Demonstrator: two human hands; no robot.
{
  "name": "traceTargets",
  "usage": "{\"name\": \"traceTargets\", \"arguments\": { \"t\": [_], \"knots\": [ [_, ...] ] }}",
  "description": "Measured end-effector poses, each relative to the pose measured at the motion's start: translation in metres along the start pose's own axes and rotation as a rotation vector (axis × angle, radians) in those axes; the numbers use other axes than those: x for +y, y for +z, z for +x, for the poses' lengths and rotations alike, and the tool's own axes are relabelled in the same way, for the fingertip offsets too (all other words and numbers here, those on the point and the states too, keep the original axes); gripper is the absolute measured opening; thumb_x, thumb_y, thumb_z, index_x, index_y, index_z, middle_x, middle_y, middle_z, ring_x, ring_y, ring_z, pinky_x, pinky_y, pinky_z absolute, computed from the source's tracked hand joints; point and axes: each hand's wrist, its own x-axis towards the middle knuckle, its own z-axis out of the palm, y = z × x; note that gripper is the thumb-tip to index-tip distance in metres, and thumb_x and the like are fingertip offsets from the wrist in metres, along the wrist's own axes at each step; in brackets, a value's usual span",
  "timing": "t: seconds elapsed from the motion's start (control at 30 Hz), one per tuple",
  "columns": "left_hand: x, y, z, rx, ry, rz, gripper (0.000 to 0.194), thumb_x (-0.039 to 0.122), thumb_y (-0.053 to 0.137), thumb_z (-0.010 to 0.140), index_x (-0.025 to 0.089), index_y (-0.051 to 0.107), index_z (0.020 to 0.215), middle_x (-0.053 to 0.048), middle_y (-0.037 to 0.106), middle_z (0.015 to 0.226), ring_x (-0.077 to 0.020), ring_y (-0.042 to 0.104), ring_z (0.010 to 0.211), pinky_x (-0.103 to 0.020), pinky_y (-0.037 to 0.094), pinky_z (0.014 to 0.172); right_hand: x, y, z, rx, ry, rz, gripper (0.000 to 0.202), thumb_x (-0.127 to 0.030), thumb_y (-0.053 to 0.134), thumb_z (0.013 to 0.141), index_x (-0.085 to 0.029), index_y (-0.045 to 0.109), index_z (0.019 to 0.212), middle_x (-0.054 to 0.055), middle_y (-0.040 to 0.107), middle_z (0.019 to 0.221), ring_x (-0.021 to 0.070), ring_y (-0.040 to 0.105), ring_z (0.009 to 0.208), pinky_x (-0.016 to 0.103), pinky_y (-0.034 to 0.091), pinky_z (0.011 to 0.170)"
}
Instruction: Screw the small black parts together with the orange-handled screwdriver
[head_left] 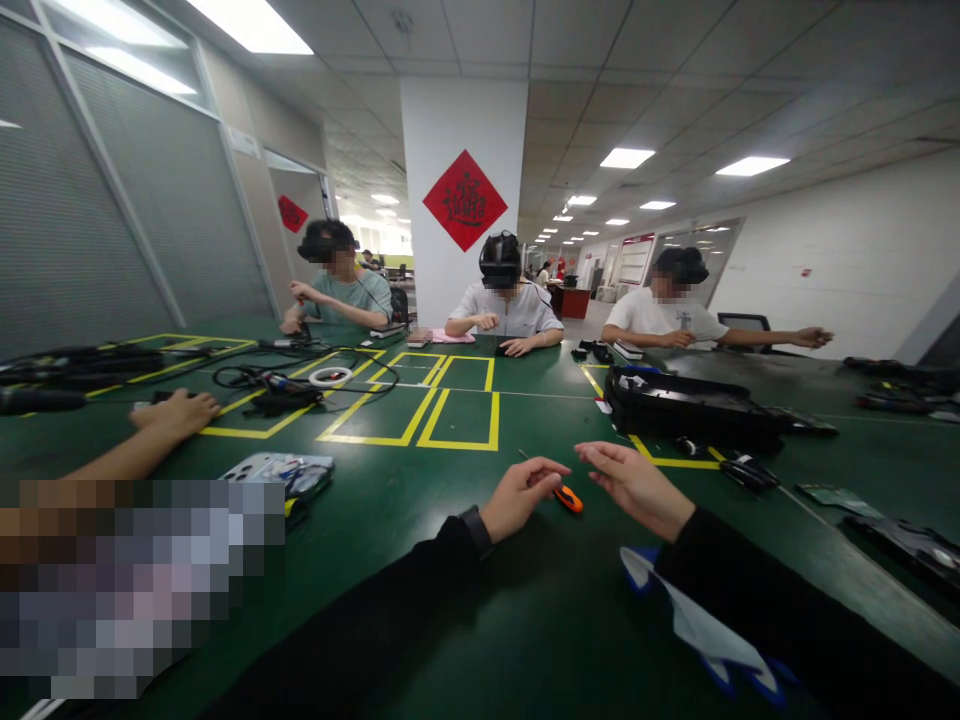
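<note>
My left hand [521, 496] is at the centre, its fingers bent and thumb near the index finger; anything between them is too small to make out. An orange-handled screwdriver [570, 498] shows beside the thumb, its thin shaft partly hidden behind that hand. Whether the hand touches it is unclear. Just to the right, my right hand [634, 487] points its fingers toward the left one, slightly parted, with nothing visible in them. A small gap separates the hands. Under my right forearm, a white and blue item [694, 620] rests on the green table [450, 610].
A long black casing [690, 405] stands right of centre, with black parts nearby. Cables and a white ring [330, 377] lie left. A co-worker's hand [176, 412] reaches in near a grey device [281, 470]. Three people sit across the table. Opened devices [911, 550] lie far right.
</note>
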Motion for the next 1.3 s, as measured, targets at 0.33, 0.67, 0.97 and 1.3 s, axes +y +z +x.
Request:
{"name": "traceTargets", "arguments": {
  "t": [0.33,0.67,0.97,1.3],
  "knots": [
    [0.004,-0.004,0.0,0.058,-0.138,-0.412,0.03,0.044,0.048,0.075,0.015,0.047,0.077,0.001,0.05,0.07,-0.007,0.047,0.057,-0.019,0.039,0.054,0.02,0.05,0.012,-0.079,-0.1,0.141,0.023,-0.04,0.056,0.072,-0.018,0.059,0.08,0.0,0.055,0.064,0.0126,0.05,0.057,0.029,0.043,0.056],
    [0.009,-0.011,0.0,-0.132,-0.012,0.1,0.037,0.047,0.029,0.083,0.015,0.047,0.077,-0.001,0.051,0.069,-0.0098,0.048,0.06,-0.023,0.039,0.059,0.0,0.023,0.008,-0.082,-0.519,-0.603,0.015,-0.033,0.052,0.076,-0.022,0.062,0.079,0.002,0.06,0.077,0.0169,0.054,0.074,0.031,0.041,0.069],
    [-0.032,-0.076,-0.008,0.035,-0.209,1.179,0.067,0.062,0.027,0.075,0.016,0.035,0.123,-0.013,0.03,0.133,-0.0295,0.021,0.124,-0.048,0.016,0.098,0.056,-0.185,-0.011,0.788,-0.3,-1.327,0.023,-0.031,0.042,0.078,-0.016,0.058,0.087,0.011,0.059,0.09,0.0252,0.049,0.09,0.037,0.032,0.08],
    [-0.055,-0.076,-0.008,-0.005,-0.273,1.277,0.079,0.069,0.023,0.07,0.014,0.033,0.125,-0.016,0.027,0.135,-0.033,0.018,0.125,-0.051,0.013,0.097,0.085,-0.258,-0.02,0.773,0.001,-1.703,0.026,-0.031,0.035,0.083,-0.021,0.056,0.094,0.008,0.059,0.089,0.0222,0.05,0.081,0.03,0.029,0.064]
  ]
}}
